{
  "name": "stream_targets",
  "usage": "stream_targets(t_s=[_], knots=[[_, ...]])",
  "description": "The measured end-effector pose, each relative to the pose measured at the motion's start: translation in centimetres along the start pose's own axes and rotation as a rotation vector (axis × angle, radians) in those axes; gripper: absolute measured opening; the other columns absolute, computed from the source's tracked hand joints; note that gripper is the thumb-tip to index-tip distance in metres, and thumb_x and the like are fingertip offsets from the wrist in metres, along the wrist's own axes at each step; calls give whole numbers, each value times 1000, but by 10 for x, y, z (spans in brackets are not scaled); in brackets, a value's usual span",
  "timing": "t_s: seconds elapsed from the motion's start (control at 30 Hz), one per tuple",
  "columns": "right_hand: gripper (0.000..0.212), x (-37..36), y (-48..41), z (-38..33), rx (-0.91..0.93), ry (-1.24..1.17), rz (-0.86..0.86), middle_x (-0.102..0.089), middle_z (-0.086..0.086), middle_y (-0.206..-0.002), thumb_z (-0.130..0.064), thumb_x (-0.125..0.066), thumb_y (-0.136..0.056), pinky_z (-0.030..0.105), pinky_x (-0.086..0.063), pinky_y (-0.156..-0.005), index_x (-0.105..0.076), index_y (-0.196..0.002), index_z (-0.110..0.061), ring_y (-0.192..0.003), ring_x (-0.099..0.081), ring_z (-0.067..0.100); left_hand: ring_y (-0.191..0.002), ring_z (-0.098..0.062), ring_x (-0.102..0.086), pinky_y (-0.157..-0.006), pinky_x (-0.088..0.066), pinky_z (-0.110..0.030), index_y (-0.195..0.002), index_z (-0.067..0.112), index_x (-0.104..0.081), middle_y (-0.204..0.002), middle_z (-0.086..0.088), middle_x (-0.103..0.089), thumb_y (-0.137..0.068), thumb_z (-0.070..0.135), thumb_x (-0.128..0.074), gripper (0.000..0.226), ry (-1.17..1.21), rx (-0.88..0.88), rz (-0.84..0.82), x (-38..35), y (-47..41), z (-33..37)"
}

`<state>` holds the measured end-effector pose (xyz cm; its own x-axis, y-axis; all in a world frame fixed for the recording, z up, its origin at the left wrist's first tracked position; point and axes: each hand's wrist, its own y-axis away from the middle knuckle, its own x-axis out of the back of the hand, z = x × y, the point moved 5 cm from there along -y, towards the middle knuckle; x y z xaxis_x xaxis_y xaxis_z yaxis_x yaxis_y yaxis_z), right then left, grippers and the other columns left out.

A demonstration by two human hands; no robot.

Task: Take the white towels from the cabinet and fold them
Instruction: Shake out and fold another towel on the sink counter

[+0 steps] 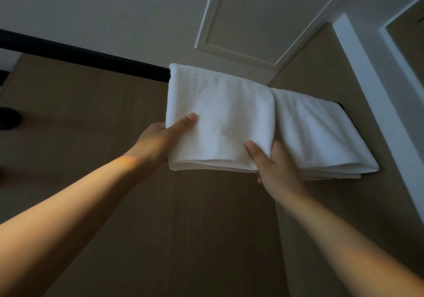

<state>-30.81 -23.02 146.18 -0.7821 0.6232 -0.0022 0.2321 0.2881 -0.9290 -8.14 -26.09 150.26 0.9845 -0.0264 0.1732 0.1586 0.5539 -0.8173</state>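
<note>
My left hand [158,139] and right hand [278,168] pinch the folded white towel [220,115] by its lower corners; a second towel [321,136] hangs beside my right hand.

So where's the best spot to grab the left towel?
Probably take the left towel by its lower corners, from below, as the left hand and right hand do. It hangs folded over the rail, so the layered bottom edge is free to pinch and it lifts up and off.
</note>
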Motion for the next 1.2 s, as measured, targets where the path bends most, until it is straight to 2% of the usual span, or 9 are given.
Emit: stream_targets(t_s=[0.2, 0.33, 0.43, 0.57, 0.67, 0.8, 0.97, 1.1, 1.2], knots=[[24, -10, 3, 14, 10, -44, -20, -62, -5, -87, -48, -51, -95, 11, -40, -53, -52, -98, -24, -60, -57, -3, -85, -23, -73, -85, -58, -45, -97, 7, -71, -91, -6, -75, -82, 47, -68, 43, -16, -39, -21, -1, 12, -8], [23, -10, 2, 17, -2, -139, -6, -58, -11, -72, -41, -57, -94, 6, -40, -48, -59, -100, -19, -52, -55, -12, -82, -18, -73, -83, -59, -39, -91, 10, -73, -87, -3, -76, -82, 44, -69, 36, -48, -86, 10, 3, 17, -9], [18, -7, 4, 19, -24, -204, 20, -67, -14, -67, -40, -63, -91, 6, -42, -50, -67, -92, -22, -59, -62, -10, -82, -18, -73, -79, -60, -33, -89, 8, -74, -86, -5, -75, -78, 48, -70, 41, -30, -83, 21, 3, 21, -14], [20, -7, 7, 24, -65, -214, 10, -73, -11, -81, -46, -62, -89, 9, -49, -60, -68, -88, -27, -73, -67, -4, -81, -22, -71, -81, -57, -40, -88, 1, -72, -86, -13, -72, -73, 53, -71, 55, -49, -88, 50, 5, 24, -18], [19, -14, 7, 30, -130, -346, -120, -74, -15, -98, -46, -60, -90, 20, -51, -84, -68, -100, -31, -93, -68, -3, -81, -28, -69, -84, -56, -45, -89, -1, -71, -88, -17, -71, -71, 56, -71, 60, -50, -99, 39, 6, 24, -19], [34, -18, 8, 35, -241, -564, -217, -71, -13, -114, -45, -64, -85, 35, -48, -100, -65, -114, -28, -110, -65, 6, -71, -16, -69, -68, -57, -27, -83, 3, -73, -76, -6, -73, -65, 58, -72, 58, -57, -93, 51, 9, 20, -21], [37, -14, 8, 30, -183, -543, -149, -73, -13, -107, -48, -68, -77, 32, -52, -92, -69, -107, -27, -102, -68, 5, -52, -2, -63, -46, -45, -13, -72, 9, -71, -59, 5, -69, -75, 51, -73, 41, -152, -114, 142, 13, 16, -24], [14, -11, 7, 28, -112, -481, -22, -75, -11, -96, -37, -69, -86, 28, -54, -83, -71, -94, -25, -93, -71, 6, -59, -10, -67, -54, -49, -21, -75, 11, -72, -70, -2, -72, -77, 52, -71, 41, -189, -130, 179, 13, 17, -26], [11, -3, 7, 34, -116, -427, 111, -76, -10, -84, -35, -71, -85, 31, -56, -78, -73, -82, -24, -83, -72, 7, -59, -6, -66, -52, -49, -17, -77, 12, -72, -70, 0, -72, -77, 49, -73, 37, -172, -138, 162, 4, 17, -23]])
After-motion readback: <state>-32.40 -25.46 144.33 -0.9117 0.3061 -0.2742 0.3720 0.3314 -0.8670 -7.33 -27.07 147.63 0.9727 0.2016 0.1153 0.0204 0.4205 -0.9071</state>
